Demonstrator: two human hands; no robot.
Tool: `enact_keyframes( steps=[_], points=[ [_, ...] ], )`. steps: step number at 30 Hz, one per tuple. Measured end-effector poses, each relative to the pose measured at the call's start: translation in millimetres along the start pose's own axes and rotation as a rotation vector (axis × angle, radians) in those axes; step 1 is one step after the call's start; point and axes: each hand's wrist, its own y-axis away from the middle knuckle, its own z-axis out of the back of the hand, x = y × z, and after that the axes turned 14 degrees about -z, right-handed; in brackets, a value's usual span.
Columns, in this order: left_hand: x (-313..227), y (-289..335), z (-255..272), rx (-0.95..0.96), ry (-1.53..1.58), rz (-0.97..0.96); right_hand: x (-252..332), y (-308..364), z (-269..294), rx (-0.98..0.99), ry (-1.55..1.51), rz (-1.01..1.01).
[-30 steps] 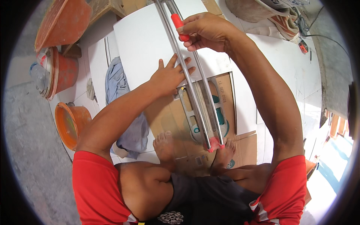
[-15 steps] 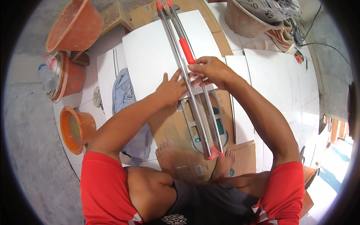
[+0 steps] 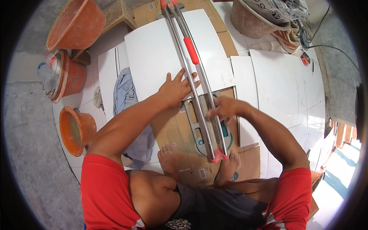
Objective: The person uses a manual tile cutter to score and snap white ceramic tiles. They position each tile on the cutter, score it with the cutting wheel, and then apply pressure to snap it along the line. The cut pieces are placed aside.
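Note:
A manual tile cutter [image 3: 199, 103] with two chrome rails and a red handle [image 3: 191, 50] lies lengthwise before me. Under its rails sits a large white tile [image 3: 153, 46], its near edge crossing the cutter's base. My left hand [image 3: 174, 89] rests flat on this tile near that edge. Its fingers are spread, with the tips reaching under the left rail. Below the tile's edge, my right hand [image 3: 226, 108] is at the right rail, its fingers bent toward the gap between the rails. Motion blurs those fingers, and whether they grip anything is unclear. Neither hand is on the red handle.
White tiles [image 3: 280, 84] lie on the right, with a tape measure [image 3: 305, 58] beyond. A blue-grey cloth [image 3: 126, 90] and an orange bucket [image 3: 90, 124] are at left. Cardboard [image 3: 168, 126] lies under the cutter, near my bare feet. A filled tub [image 3: 245, 19] stands far right.
My right hand has left the lower end of the red handle and moved nearer, down past the tile's edge. My left hand stays on the tile.

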Motion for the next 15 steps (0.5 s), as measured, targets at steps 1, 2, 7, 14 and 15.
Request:
enact_keyframes(
  steps=[1,2,7,14,15],
  points=[
    [-0.4,-0.9,0.2,0.000,-0.004,-0.005,-5.5,-5.3,-10.4,-0.017,-0.083,0.027],
    [-0.8,-1.9,0.3,-0.001,-0.004,-0.007,-7.5,-8.4,-10.9,0.001,-0.093,0.010],
    [-3.0,-4.5,-0.8,0.011,-0.019,0.012,-6.3,-10.0,-11.8,0.000,-0.099,0.010],
    [-5.7,-6.6,-3.3,0.001,0.008,0.022,-6.5,-11.7,-11.3,0.032,-0.102,0.004],
    [-5.7,-7.3,-1.6,0.015,0.005,0.024,-6.2,-11.1,-10.6,0.036,-0.109,-0.008]
  ],
)
